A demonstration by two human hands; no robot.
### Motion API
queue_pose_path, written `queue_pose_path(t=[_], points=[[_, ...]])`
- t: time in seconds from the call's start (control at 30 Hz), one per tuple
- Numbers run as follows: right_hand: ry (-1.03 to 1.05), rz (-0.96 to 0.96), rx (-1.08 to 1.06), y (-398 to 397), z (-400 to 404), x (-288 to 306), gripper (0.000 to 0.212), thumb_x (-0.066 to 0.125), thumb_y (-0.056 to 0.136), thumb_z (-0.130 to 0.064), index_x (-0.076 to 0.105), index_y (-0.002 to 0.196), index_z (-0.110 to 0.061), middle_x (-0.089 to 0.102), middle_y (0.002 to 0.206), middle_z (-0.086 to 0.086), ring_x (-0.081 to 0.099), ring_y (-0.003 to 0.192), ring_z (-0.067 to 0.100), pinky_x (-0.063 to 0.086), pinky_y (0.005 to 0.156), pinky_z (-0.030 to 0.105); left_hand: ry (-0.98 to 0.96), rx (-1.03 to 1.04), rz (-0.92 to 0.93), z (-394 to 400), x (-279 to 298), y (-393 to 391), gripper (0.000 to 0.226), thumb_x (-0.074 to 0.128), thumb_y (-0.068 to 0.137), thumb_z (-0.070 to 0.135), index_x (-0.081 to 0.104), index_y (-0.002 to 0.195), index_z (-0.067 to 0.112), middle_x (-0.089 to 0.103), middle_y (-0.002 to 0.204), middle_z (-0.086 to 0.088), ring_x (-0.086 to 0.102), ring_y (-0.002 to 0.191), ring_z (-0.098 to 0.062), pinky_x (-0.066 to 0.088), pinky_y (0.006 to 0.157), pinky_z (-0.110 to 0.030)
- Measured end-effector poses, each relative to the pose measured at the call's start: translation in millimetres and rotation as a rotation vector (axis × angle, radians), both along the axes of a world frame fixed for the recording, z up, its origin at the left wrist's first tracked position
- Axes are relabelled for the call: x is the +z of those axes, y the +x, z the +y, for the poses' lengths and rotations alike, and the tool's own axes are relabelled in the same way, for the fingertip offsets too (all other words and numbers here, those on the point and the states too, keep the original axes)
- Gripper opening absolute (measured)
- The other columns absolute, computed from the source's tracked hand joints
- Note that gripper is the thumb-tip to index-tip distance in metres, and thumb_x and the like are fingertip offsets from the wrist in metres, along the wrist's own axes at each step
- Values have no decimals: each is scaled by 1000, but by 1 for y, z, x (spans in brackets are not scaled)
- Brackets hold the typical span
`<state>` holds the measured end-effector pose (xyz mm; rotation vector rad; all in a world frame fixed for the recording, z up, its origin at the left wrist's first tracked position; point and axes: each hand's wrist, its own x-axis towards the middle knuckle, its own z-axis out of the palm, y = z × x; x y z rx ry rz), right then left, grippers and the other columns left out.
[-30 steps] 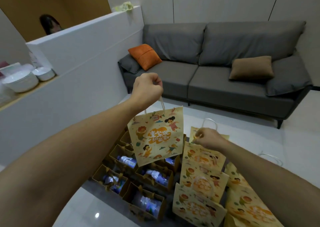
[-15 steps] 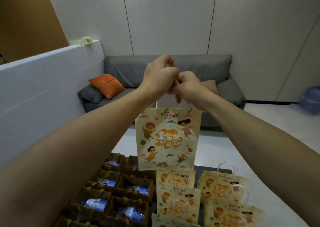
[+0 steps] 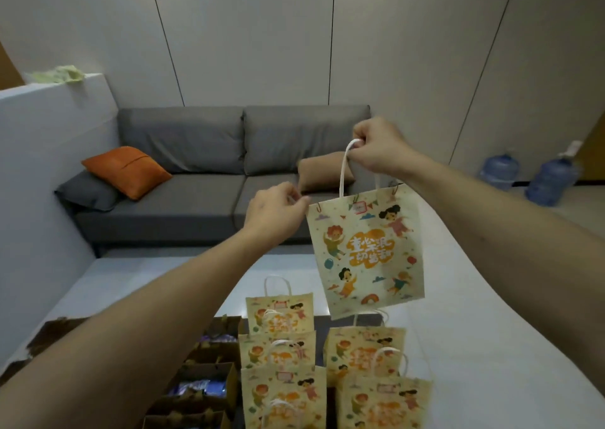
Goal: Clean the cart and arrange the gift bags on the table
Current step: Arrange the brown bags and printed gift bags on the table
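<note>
A cream gift bag (image 3: 368, 252) printed with cartoon children hangs in the air right of centre. My right hand (image 3: 376, 148) grips its white cord handle from above. My left hand (image 3: 278, 211) is at the bag's upper left corner, fingers curled and touching or pinching the rim there. Below, several matching gift bags (image 3: 281, 356) lie flat in two overlapping columns on a dark surface. To their left stand several open brown paper bags (image 3: 209, 383) with bluish packets inside.
A grey sofa (image 3: 196, 186) with an orange cushion (image 3: 126, 171) and a brown cushion (image 3: 322, 171) stands against the far wall. A white partition (image 3: 45, 153) runs along the left. Two blue water jugs (image 3: 523, 176) sit on the floor at the right.
The hanging bag went from my left hand to my right hand and moved right. My left hand dropped from the handle to the bag's upper left corner. The view swung right.
</note>
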<state>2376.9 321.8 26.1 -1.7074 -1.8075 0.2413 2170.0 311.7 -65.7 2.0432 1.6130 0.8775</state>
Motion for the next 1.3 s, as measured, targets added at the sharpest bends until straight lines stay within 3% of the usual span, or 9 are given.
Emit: queue_pose_path(t=[0.17,0.4,0.57,0.7,0.83,0.93,1.03,1.2,1.3], points=[[-24,-30,-48,38,19,-30,33,55,87,-2,47,60,-19,44,62,-1,43,60,14,30,52,26,-116,-22,47,11,-36,26,23,59,98,45,64,111,27,65,95,8,62,88,-11,57,82,-38],[-266,-156,-11,64,45,-118,24,62,87,-8,58,65,-16,59,71,7,60,70,26,47,56,35,-246,4,112,18,-91,46,18,61,98,38,63,110,25,65,100,6,60,90,-11,54,75,-31],[-484,-173,31,66,63,-194,19,66,89,-8,58,75,-16,61,81,3,60,72,18,41,56,27,-307,27,111,20,-126,38,22,62,97,35,67,113,21,67,105,4,63,92,-14,59,81,-40],[-604,-207,71,64,73,-249,26,68,84,-7,50,67,-16,54,74,4,55,70,24,39,54,29,-375,32,107,21,-147,28,25,62,95,34,67,117,22,66,111,6,63,94,-13,59,82,-39],[-625,-234,105,59,72,-291,12,71,86,-18,62,80,-12,61,83,6,58,75,22,45,59,31,-441,60,121,16,-165,17,24,64,94,33,68,115,22,65,110,7,63,98,-17,59,85,-45],[-626,-234,120,55,72,-310,14,65,91,-19,63,93,-6,62,90,11,60,83,28,48,66,35,-472,92,138,7,-180,11,23,65,94,33,69,114,22,66,109,5,63,100,-19,56,90,-43],[-631,-211,88,57,68,-321,19,63,92,-22,61,91,-3,62,87,14,60,79,29,45,61,34,-492,117,146,1,-192,11,24,64,94,32,70,115,21,67,110,6,63,100,-17,54,90,-38],[-663,-187,33,78,47,-343,16,60,95,-21,57,84,-9,64,94,13,62,79,30,53,65,37,-492,74,158,-9,-211,24,23,64,94,30,70,114,21,67,113,5,62,101,-18,50,86,-33],[-607,-146,-25,92,41,-344,22,56,100,-23,65,97,-2,65,98,13,61,89,31,49,70,35,-507,45,177,-11,-219,36,24,63,95,30,69,116,21,64,113,8,63,93,-15,51,84,-32]])
